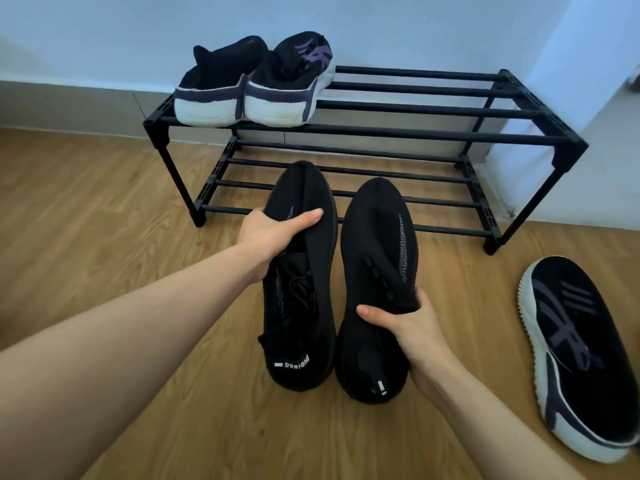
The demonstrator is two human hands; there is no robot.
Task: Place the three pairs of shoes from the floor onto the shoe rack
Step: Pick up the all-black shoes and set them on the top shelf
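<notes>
Currently both hands hold one all-black knit shoe each, in front of the shoe rack. Left hand is closed around the left black shoe at its midfoot, thumb lying across the upper, fingers under the far side. Right hand is closed around the right black shoe near the collar, thumb on the inner side. Both shoes point toe-first toward the rack, side by side, nearly touching along their inner edges. Whether they rest on the floor or are lifted cannot be told.

Appearance: matte black knit uppers, black soles. Left shoe shows black laces and a heel tab with white lettering. Right shoe shows a pale stitched line along its outer side and a small white mark on the heel tab.

A pair of black shoes with white soles and purple markings sits on the left end of the rack's top tier, heels toward the camera, the two touching. One more shoe of the same pattern lies on the floor at right, well apart from the hands and partly cut off by the frame edge.

Rack: black, two tiers of horizontal bars, lower tier bare, standing against the wall. Floor: light wood-look planks. Wall: pale, with a grey skirting strip.
</notes>
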